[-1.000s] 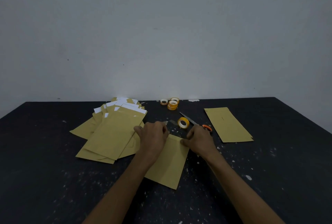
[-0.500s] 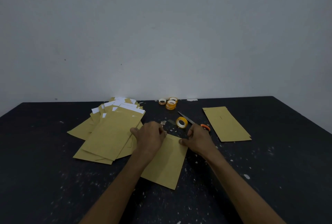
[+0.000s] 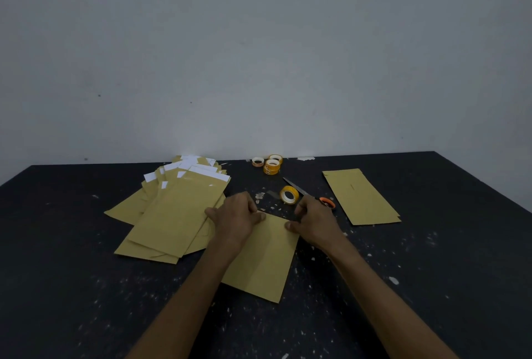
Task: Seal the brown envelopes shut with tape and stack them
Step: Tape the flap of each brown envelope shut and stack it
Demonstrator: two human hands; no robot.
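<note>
The left hand (image 3: 234, 219) and the right hand (image 3: 315, 222) are set at the far edge of the brown envelope (image 3: 264, 260), one at each far corner. On each hand the fingers are curled over that edge and the thumb lies on the upper face, so both hands pinch the envelope. Compared with the two preceding frames the change is slight: both hands have stayed at the same corners, the envelope has stayed flat on the desk (image 3: 86, 286) directly before the person, and only the view has shifted a little. Assessment: the flap is being folded or pressed down along the far edge, and this envelope is not yet ready for stacking. Whether a strip of tape is already on the flap cannot be determined. The tape roll (image 3: 289, 194) stands on edge just beyond the envelope, between the hands. The scissors (image 3: 326, 201) lie beside it, with their orange handle close to the right hand. Neither item has moved. To the left, the pile of open envelopes (image 3: 172, 214) reaches the left hand, with white strips showing at the far ends. To the right, well apart, lies the closed envelope (image 3: 359, 197), apparently the start of the stack. The spare tape rolls (image 3: 270, 164) sit near the far edge of the desk.
</note>
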